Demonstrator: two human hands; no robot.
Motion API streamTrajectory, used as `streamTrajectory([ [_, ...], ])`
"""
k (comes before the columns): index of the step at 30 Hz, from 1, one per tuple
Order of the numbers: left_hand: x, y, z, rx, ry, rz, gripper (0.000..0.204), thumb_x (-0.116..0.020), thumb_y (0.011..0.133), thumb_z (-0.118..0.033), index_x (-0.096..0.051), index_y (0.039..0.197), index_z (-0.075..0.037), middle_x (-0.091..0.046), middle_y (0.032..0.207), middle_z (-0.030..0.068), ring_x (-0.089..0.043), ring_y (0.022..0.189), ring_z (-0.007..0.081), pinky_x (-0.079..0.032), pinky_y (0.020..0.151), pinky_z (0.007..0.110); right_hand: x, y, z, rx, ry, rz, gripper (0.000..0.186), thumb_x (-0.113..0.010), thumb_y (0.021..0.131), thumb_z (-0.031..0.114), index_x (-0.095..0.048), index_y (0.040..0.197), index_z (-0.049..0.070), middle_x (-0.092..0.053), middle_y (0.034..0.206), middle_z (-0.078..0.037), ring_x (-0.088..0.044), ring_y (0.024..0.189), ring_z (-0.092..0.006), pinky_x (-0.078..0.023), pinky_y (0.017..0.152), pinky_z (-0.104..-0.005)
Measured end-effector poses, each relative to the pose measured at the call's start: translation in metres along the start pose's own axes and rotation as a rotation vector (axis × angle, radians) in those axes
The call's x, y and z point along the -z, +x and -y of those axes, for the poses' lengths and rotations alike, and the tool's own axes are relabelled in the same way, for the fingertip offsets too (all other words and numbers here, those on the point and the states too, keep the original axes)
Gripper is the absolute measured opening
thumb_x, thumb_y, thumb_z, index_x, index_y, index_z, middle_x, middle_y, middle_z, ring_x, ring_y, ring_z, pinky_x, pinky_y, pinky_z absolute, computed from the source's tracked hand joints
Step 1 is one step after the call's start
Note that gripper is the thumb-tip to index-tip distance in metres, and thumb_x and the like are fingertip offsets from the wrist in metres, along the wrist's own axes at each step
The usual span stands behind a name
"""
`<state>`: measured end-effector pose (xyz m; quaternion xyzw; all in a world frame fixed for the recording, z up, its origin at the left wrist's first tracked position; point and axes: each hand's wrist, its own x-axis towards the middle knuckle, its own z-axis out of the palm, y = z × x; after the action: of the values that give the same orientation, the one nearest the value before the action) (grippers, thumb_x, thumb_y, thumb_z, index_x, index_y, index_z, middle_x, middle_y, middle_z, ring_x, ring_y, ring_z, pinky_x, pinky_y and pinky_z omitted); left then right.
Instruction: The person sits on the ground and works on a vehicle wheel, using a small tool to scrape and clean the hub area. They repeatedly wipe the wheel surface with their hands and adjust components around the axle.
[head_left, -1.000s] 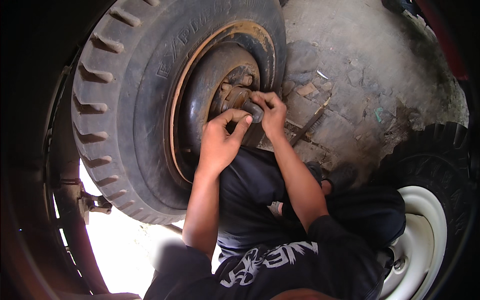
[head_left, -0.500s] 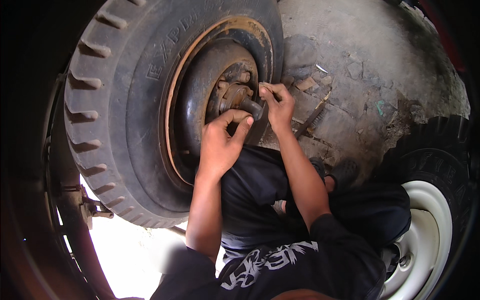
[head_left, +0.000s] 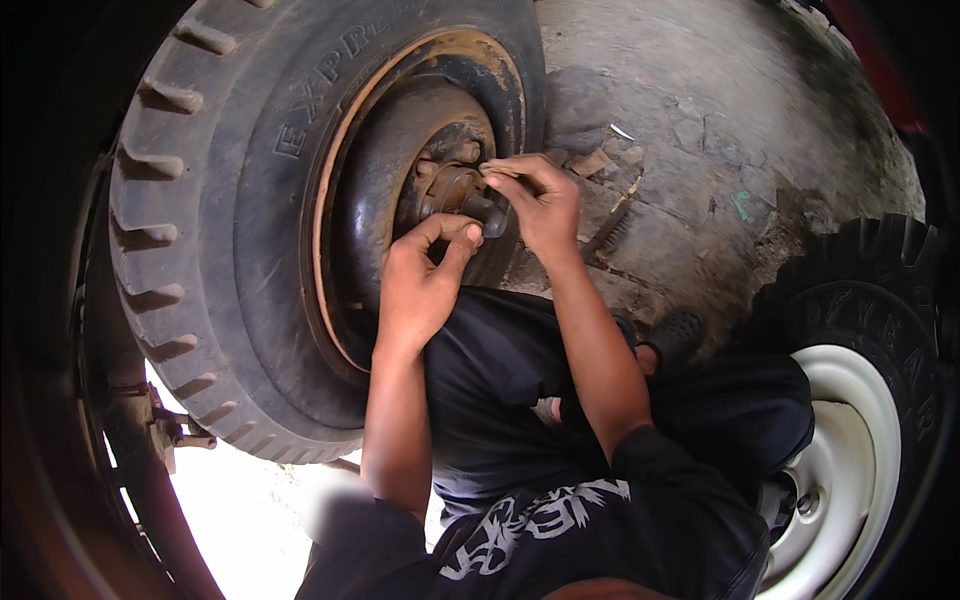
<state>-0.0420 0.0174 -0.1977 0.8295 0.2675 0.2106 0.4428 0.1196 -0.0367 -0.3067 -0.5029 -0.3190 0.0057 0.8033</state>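
A large black tyre [head_left: 230,220] with a rusty rim [head_left: 325,235] stands before me on the left. In its middle is a worn metal hub [head_left: 410,120] with bolts, and a short dark stub shaft [head_left: 483,210] juts out toward my hands. My left hand [head_left: 415,285] is closed, thumb and forefinger pinched just below the end of the shaft; what lies between them cannot be made out. Above the shaft, my right hand [head_left: 545,208] is pinched close to the hub's upper bolt. Something small seems to be in its fingertips, too small to name.
A second tyre [head_left: 850,280] with a cream wheel [head_left: 850,470] is at my right. Broken brick pieces [head_left: 592,163], a dark coil spring [head_left: 608,238] and a green scrap [head_left: 741,206] lie on the rough floor. A metal bracket [head_left: 170,430] shows at lower left.
My right hand has moved left and closer to the hub, its fingers now over the shaft. The left hand keeps its pinch by the shaft. The whole view has shifted slightly.
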Motion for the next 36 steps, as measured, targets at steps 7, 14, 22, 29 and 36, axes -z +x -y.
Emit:
streamTrajectory([
  [7,0.004,-0.005,0.0,0.046,-0.113,0.034,0.022,-0.069,0.107,-0.019,-0.077,0.109,0.002,-0.077,0.096,0.006,-0.067,0.092,0.0119,-0.051,0.089,0.027,0.002,-0.008,-0.02,-0.043,-0.25,0.11,0.015,-0.088,0.089,0.012,-0.081,0.099,0.003,-0.082,0.096,-0.009,-0.078,0.093,-0.0167,-0.059,0.085,-0.0335],
  [14,0.006,-0.001,0.001,0.07,-0.159,0.075,0.03,-0.067,0.109,-0.025,-0.075,0.117,0.003,-0.076,0.099,0.0077,-0.068,0.092,0.0142,-0.052,0.09,0.029,-0.021,-0.011,0.006,-0.083,-0.076,-0.004,0.016,-0.088,0.09,0.01,-0.078,0.099,0.0,-0.083,0.097,-0.011,-0.079,0.093,-0.0162,-0.061,0.083,-0.0328],
  [22,0.011,-0.001,0.012,-0.018,-0.232,0.068,0.028,-0.068,0.109,-0.023,-0.076,0.117,0.002,-0.076,0.1,0.0081,-0.07,0.091,0.0151,-0.054,0.088,0.03,-0.028,-0.005,0.013,-0.146,-0.056,-0.051,0.018,-0.089,0.086,0.013,-0.079,0.095,0.002,-0.082,0.094,-0.012,-0.08,0.09,-0.0237,-0.061,0.081,-0.0357],
  [29,0.015,-0.006,0.013,-0.012,-0.348,0.13,0.026,-0.068,0.108,-0.02,-0.076,0.115,0.003,-0.077,0.097,0.0071,-0.069,0.088,0.0133,-0.055,0.086,0.029,-0.018,-0.024,0.015,-0.195,-0.345,-0.177,0.018,-0.088,0.088,0.015,-0.079,0.097,0.003,-0.081,0.092,-0.012,-0.08,0.086,-0.0239,-0.06,0.078,-0.0368],
  [36,0.032,-0.015,-0.045,-0.143,-0.25,0.278,0.027,-0.071,0.106,-0.022,-0.076,0.119,0.002,-0.078,0.101,0.007,-0.069,0.094,0.0133,-0.055,0.089,0.029,-0.017,-0.001,0.081,-0.163,-0.105,-0.148,0.012,-0.083,0.095,0.009,-0.077,0.102,0.001,-0.083,0.098,-0.008,-0.077,0.092,-0.011,-0.062,0.082,-0.0287],
])
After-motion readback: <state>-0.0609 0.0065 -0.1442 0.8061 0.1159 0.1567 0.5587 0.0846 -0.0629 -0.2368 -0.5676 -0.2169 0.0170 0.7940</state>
